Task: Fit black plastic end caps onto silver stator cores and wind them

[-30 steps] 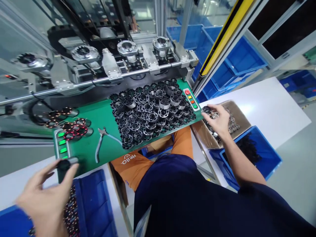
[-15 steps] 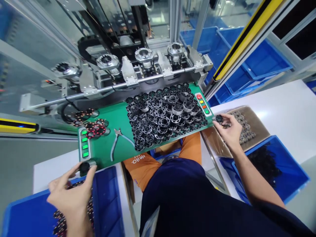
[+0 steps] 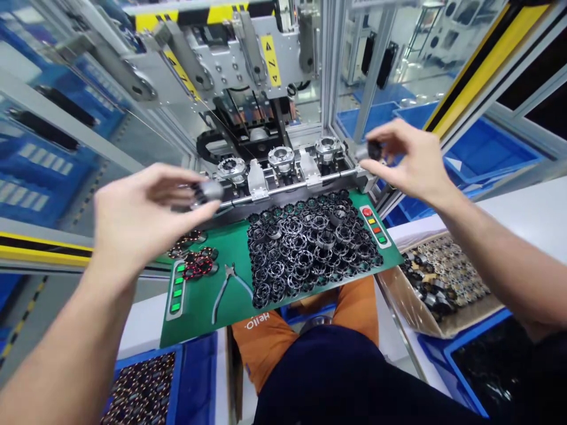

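My left hand (image 3: 142, 215), smeared by motion, is raised over the left end of the green work surface (image 3: 234, 248). Between its thumb and fingers is a grey and black stator core (image 3: 209, 191), in front of the machine's left side. On the far right, my right hand (image 3: 410, 158) pinches another stator core (image 3: 374, 150), its black end toward the palm. That hand is beside the rightmost round metal holder (image 3: 328, 147). More holders, one in the middle (image 3: 281, 158) and one farther left (image 3: 232, 169), stand along the rail. Many black stator cores (image 3: 305, 260) are massed on the green surface.
Blue-handled cutters (image 3: 229, 273) and copper-wound stators (image 3: 200, 264) lie at left, near a green-lit button panel (image 3: 177, 289). Another panel (image 3: 375, 227) sits at right. A carton (image 3: 411, 310) of parts and blue bins (image 3: 199, 378) flank me. Yellow-black posts (image 3: 482, 65) frame the machine.
Both hands have risen and moved forward toward the machine, each still holding a stator core. The left came from above the left bin, the right from beside the carton. The view has tilted up.
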### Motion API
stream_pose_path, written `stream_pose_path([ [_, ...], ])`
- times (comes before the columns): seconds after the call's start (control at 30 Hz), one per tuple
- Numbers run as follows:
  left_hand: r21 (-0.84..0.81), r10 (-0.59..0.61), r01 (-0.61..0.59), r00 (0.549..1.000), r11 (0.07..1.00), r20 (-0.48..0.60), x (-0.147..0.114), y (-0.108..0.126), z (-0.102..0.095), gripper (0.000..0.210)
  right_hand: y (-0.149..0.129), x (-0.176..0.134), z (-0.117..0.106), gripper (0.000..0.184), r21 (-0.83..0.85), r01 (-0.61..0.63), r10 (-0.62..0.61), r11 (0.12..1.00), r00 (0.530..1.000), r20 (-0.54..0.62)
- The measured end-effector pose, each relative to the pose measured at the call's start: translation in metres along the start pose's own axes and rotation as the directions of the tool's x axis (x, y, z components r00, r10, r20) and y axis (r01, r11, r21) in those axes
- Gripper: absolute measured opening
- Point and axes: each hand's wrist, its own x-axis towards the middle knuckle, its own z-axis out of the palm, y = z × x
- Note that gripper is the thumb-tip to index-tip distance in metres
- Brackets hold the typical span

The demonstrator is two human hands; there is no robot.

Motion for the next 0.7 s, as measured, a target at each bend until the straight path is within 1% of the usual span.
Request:
stream_pose_path([
  [0.03,0.055,0.067,-0.069,0.997,0.996,0.033,0.033,0.009,0.017,0.071,0.003,0.030,0.011,0.048,-0.003,0.030,-0.029,1.000,0.998,0.057],
  [0.07,0.124,0.106,-0.124,0.985,0.984,0.139,0.063,0.017,0.035,0.073,0.009,0.058,0.024,0.045,-0.025,0.065,-0.061,0.998,0.988,0.144],
  [0.1,0.179,0.128,-0.170,0.966,0.969,0.227,0.089,0.024,0.054,0.076,0.017,0.083,0.038,0.045,-0.065,0.085,-0.072,0.994,0.980,0.183],
  [0.13,0.205,0.116,-0.192,0.936,0.960,0.333,0.111,0.029,0.072,0.076,0.027,0.104,0.052,0.045,-0.114,0.095,-0.071,0.989,0.977,0.199],
  [0.17,0.219,0.099,-0.193,0.921,0.956,0.377,0.128,0.032,0.090,0.073,0.038,0.122,0.066,0.044,-0.164,0.101,-0.062,0.981,0.971,0.229],
  [0.23,0.244,0.030,-0.143,0.910,0.959,0.414,0.151,0.032,0.123,0.059,0.061,0.147,0.090,0.042,-0.245,0.088,-0.026,0.966,0.969,0.247],
  [0.27,0.251,-0.002,-0.112,0.910,0.962,0.415,0.157,0.029,0.138,0.051,0.072,0.154,0.101,0.042,-0.267,0.076,-0.007,0.961,0.968,0.252],
  [0.33,0.258,-0.046,-0.075,0.899,0.963,0.435,0.165,0.019,0.161,0.044,0.089,0.163,0.116,0.046,-0.279,0.046,0.026,0.959,0.968,0.250],
  [0.4,0.265,-0.051,-0.080,0.890,0.961,0.453,0.170,0.008,0.174,0.042,0.101,0.165,0.126,0.044,-0.272,0.019,0.054,0.962,0.965,0.257],
  [0.5,0.290,-0.047,-0.096,0.892,0.952,0.450,0.176,-0.005,0.180,0.036,0.110,0.170,0.130,0.038,-0.304,0.001,0.098,0.953,0.946,0.309],
  [0.57,0.298,-0.038,-0.118,0.881,0.947,0.472,0.180,-0.008,0.177,0.039,0.111,0.176,0.127,0.040,-0.348,0.038,0.108,0.937,0.915,0.389],
  [0.7,0.303,-0.018,-0.186,0.827,0.935,0.562,0.185,-0.003,0.170,0.043,0.103,0.192,0.117,0.045,-0.364,0.154,0.077,0.919,0.833,0.547],
])
